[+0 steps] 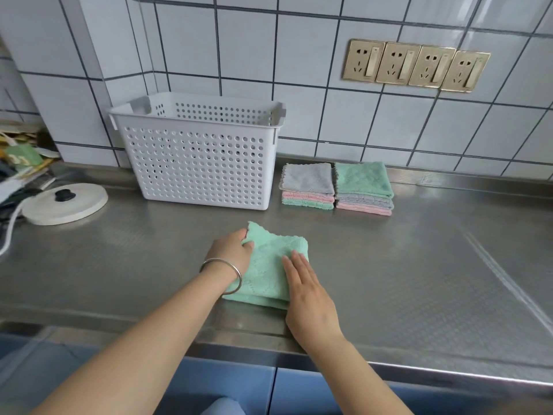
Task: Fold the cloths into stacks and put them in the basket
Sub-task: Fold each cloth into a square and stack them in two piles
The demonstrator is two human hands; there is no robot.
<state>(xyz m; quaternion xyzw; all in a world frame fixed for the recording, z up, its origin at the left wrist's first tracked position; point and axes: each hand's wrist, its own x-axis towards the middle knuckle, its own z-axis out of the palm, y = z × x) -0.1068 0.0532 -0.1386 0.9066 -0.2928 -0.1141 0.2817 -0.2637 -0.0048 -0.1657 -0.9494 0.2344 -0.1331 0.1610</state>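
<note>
Hands are working a folded green cloth (269,268) that is lying on the steel counter (419,265), near its front edge and in front of the basket. The left hand (232,254), a metal bangle (223,275) circling its wrist, is lying on the cloth's left side with its fingers curling over the far left corner, where the scalloped edge is lifting slightly; it appears to be gripping that corner. The right hand (308,290) is lying flat, fingers straight and together, its fingertips pressing on the cloth's right half while the heel of the hand is sitting on the counter. The white perforated basket (197,163) is standing upright against the tiled wall, behind and a little left of the cloth; what is lying inside cannot be told. Just right of the basket, two stacks of folded cloths are sitting side by side and touching: the left stack (308,187) is showing grey on top over pink and green, the right stack (363,187) green on top over grey and pink. A round white lid (64,202) with a black knob is resting on the counter to the basket's left. Four gold sockets (416,65) are lining the wall above the stacks.
</note>
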